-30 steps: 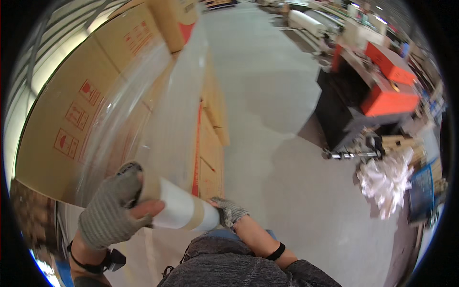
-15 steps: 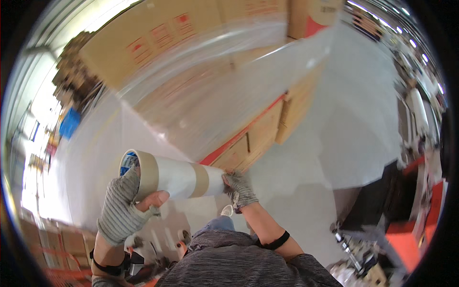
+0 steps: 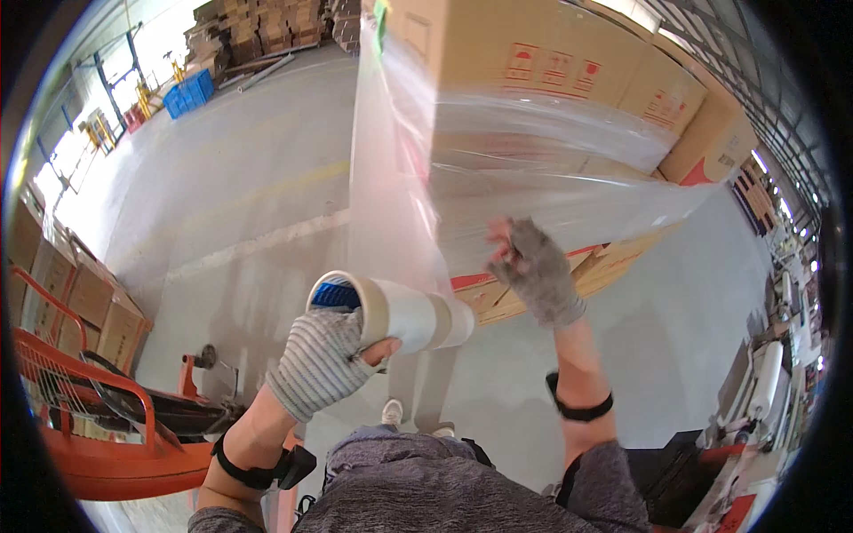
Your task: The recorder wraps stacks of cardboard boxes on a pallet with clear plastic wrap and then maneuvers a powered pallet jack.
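My left hand [image 3: 324,355], in a grey ribbed fingerless glove, grips the near left end of a roll of clear stretch film [image 3: 404,313]. Its thumb lies along the outside, and something blue shows inside the tube. From the roll, a sheet of film [image 3: 395,209] runs up to the corner of a tall stack of cardboard boxes [image 3: 569,71]. My right hand [image 3: 538,271], gloved likewise, is off the roll, in front of the wrapped boxes. Its fingers are slightly bent and apart, a little blurred, with nothing visible in them.
At the left stands an orange machine [image 3: 133,462] with a railing, beside brown cartons [image 3: 102,311]. Flattened cardboard piles [image 3: 258,31] and a blue crate [image 3: 188,93] are farther back. Along the right side lie white rolls [image 3: 766,380] and a dark object [image 3: 662,471].
My right hand has let go of the roll's right end and moved up and right. The view has turned left, and the roll now sits by the stack's left corner.
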